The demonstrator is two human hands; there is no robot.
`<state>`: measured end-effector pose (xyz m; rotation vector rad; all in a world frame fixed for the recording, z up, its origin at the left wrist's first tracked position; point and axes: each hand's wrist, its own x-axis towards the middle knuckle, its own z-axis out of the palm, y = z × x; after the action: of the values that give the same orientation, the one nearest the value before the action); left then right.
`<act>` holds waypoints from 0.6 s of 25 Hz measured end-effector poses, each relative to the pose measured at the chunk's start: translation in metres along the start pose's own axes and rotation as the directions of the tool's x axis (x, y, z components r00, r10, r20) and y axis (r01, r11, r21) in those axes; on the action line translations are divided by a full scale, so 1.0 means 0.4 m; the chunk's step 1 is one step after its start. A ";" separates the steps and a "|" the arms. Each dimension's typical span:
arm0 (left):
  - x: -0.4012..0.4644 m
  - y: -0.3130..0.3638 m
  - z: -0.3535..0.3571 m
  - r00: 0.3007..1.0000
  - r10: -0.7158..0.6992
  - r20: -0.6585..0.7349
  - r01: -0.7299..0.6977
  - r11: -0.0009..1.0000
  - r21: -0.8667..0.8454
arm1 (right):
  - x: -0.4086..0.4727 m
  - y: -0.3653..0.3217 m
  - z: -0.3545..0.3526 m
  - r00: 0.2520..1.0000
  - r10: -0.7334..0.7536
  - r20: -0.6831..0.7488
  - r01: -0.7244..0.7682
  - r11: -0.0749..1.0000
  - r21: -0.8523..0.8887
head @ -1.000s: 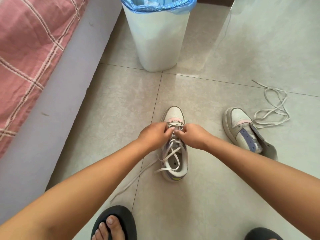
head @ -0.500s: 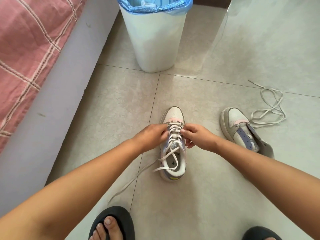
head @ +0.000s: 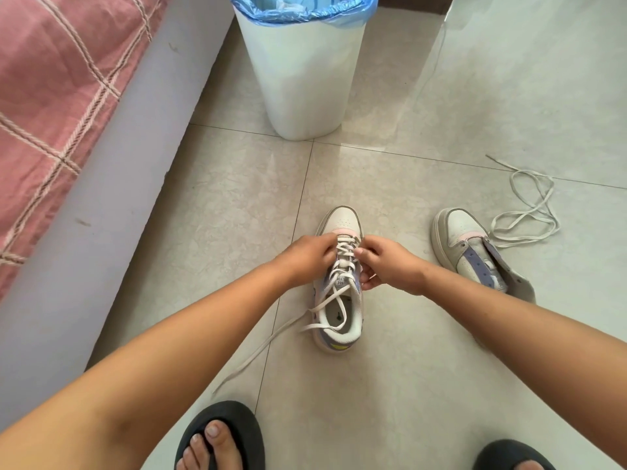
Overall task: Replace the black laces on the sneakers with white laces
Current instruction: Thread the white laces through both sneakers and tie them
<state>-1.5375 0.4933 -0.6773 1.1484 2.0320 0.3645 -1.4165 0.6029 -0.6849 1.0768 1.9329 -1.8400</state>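
A white and lilac sneaker (head: pixel 342 220) stands on the tiled floor in front of me, toe pointing away. A white lace (head: pixel 341 266) crosses its eyelets, and its loose ends trail over the heel and onto the floor at the lower left. My left hand (head: pixel 303 254) pinches the lace at the left side near the toe. My right hand (head: pixel 386 262) pinches it on the right side, fingers curled beside the tongue. A second sneaker (head: pixel 471 252) lies to the right without a lace, its tongue open. Another loose white lace (head: pixel 529 212) lies in loops beside it.
A white waste bin (head: pixel 302 76) with a blue liner stands straight ahead beyond the shoe. A bed with a pink checked cover (head: pixel 51 89) and its pale frame (head: pixel 112 184) runs along the left. My feet in dark slippers (head: pixel 220 435) are at the bottom edge.
My hands have drawn slightly apart over the front of the shoe, uncovering the lace crossings between them. The sneakers and the loose lace have not moved.
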 end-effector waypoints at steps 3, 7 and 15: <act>-0.029 -0.039 0.034 0.988 -0.068 -0.142 0.033 0.972 -0.235 | -0.008 0.023 0.010 0.996 -0.029 -0.086 0.033 0.998 0.056; -0.024 -0.043 0.040 0.982 -0.111 -0.156 0.079 0.976 -0.201 | 0.005 0.011 0.009 0.978 -0.099 -0.181 0.062 0.979 -0.196; 0.007 -0.004 0.018 0.957 -0.100 -0.273 0.052 0.983 -0.177 | 0.026 -0.012 0.003 0.903 -0.359 -0.235 0.179 0.813 -0.554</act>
<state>-1.5344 0.4939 -0.6844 0.9542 2.2336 0.6800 -1.4272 0.6055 -0.6883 0.9990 2.6983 -1.1507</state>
